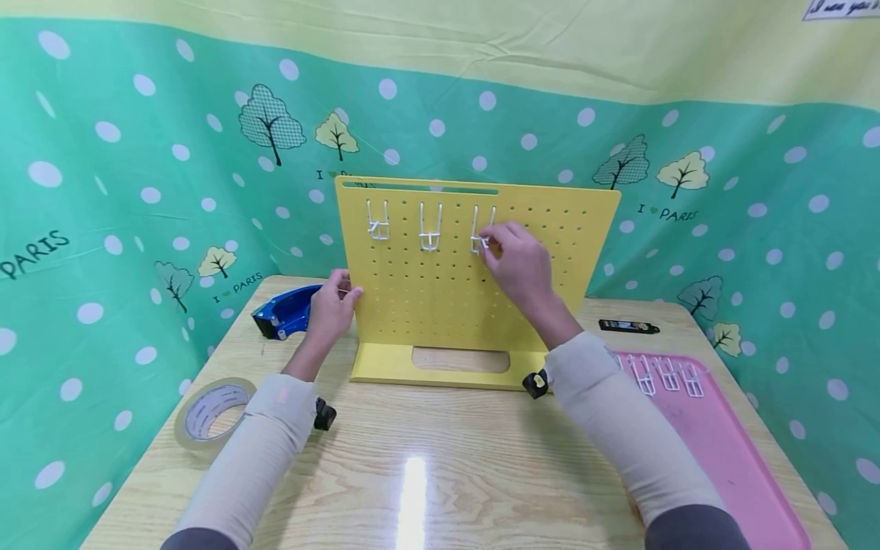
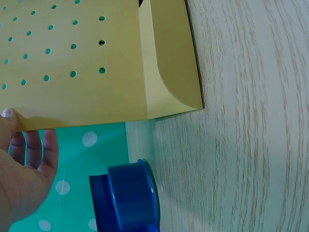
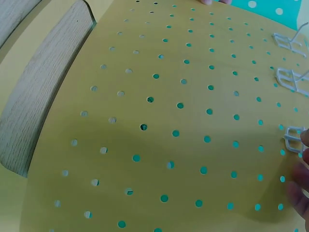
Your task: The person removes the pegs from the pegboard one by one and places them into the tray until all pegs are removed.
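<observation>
A yellow pegboard (image 1: 426, 305) stands upright on its base. My left hand (image 1: 331, 309) grips its left edge; in the left wrist view the thumb lies on the front face and the other fingers reach behind. At the upper right of centre, my right hand (image 1: 521, 267) pinches the lower end of a white wire hook (image 3: 288, 141) that lies against the board. The fingertips hide part of this hook, so I cannot tell how firmly it sits. Two similar hooks, one at the left (image 1: 379, 235) and one in the middle (image 1: 429, 235), hang in the upper rows.
On the right lies a pink tray (image 1: 715, 451) with several white wire hooks (image 1: 668, 374) at its far end. Behind it is a black tube-like item (image 1: 629, 326). To the left are a blue tape dispenser (image 1: 292, 309) and a roll of tape (image 1: 187, 424). A patterned curtain hangs behind.
</observation>
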Demonstrator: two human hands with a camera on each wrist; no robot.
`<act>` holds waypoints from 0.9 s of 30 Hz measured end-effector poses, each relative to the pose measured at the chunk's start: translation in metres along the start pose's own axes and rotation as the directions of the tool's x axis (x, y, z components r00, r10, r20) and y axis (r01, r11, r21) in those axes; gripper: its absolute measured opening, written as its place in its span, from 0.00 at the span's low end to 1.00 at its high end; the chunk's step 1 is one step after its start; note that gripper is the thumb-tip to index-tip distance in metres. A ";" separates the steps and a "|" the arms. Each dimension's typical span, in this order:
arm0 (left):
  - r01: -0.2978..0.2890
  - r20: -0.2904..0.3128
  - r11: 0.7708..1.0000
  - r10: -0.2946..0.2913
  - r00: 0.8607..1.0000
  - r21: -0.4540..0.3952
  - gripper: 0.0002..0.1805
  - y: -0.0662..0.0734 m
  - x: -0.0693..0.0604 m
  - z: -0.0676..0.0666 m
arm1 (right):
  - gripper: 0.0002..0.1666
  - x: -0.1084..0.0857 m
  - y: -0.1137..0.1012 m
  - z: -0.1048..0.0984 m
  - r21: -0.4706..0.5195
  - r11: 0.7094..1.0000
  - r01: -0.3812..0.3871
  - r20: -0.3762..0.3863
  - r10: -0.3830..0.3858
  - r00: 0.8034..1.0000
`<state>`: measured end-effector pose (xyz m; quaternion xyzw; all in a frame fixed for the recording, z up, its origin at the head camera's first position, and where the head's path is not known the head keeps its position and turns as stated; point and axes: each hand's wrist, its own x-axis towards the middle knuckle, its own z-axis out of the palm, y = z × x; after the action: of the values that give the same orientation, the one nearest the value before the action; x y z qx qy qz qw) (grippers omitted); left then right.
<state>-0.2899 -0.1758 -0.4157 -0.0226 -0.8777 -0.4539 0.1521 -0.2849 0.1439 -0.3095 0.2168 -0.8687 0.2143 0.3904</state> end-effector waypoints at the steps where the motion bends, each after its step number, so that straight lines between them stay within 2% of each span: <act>1: 0.001 0.000 1.000 -0.001 1.000 -0.003 0.14 0.000 0.000 0.000 | 0.07 0.001 0.000 0.001 0.003 1.000 -0.003 -0.009 0.003 1.000; 11: 0.002 0.011 1.000 -0.002 1.000 -0.002 0.14 0.000 0.000 0.000 | 0.05 0.002 -0.002 0.002 0.007 0.999 -0.031 -0.033 0.031 0.999; 27: -0.001 0.003 1.000 0.001 1.000 0.000 0.14 0.001 0.000 0.000 | 0.05 0.001 -0.007 -0.008 0.047 0.999 -0.017 -0.067 0.020 0.998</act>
<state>-0.2894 -0.1747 -0.4150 -0.0240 -0.8779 -0.4539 0.1510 -0.2773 0.1419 -0.3024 0.2104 -0.8519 0.2450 0.4123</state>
